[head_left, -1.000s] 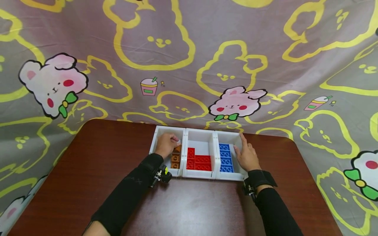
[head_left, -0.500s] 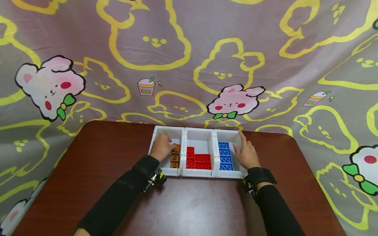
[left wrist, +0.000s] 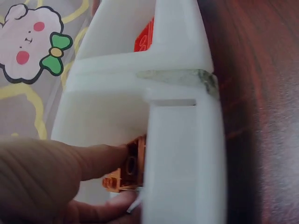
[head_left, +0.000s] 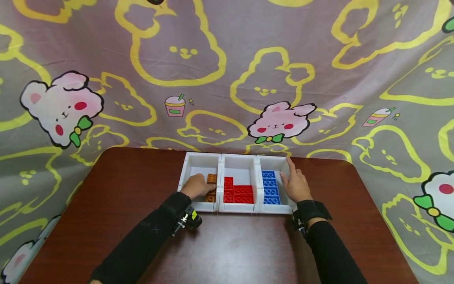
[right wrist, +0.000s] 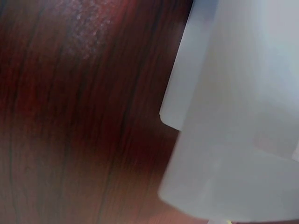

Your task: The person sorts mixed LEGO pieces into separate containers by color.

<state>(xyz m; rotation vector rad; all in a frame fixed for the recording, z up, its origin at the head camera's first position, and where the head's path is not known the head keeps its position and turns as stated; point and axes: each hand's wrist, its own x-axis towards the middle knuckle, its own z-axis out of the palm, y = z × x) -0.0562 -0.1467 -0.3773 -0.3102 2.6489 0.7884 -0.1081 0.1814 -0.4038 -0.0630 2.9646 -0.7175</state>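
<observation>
My left hand (head_left: 196, 186) reaches down into the left white bin (head_left: 182, 169), low among orange-brown toy bricks (head_left: 211, 178) lined along its right wall. In the left wrist view, thumb and finger pinch an orange-brown toy brick (left wrist: 133, 163), tipped so its hollow underside shows, close to the bin's front wall. My right hand (head_left: 298, 188) rests on the outer wall of the right white bin (head_left: 276, 210), fingers extended along the rim and thumb over the inside. Blue toy bricks (head_left: 271, 187) form a column left of that thumb. The right wrist view shows no hand.
Between these two stands the middle white bin (head_left: 240, 169), with red toy bricks (head_left: 243, 194) arranged in an L shape. All three bins sit side by side on a brown wooden table (head_left: 244, 244). Behind the table hangs a patterned cloth (head_left: 220, 98).
My left hand has drawn back from the bin's far part toward its front, leaving the rearmost orange-brown brick uncovered. It now pinches a brick nearer the front. The right hand stays in place.
</observation>
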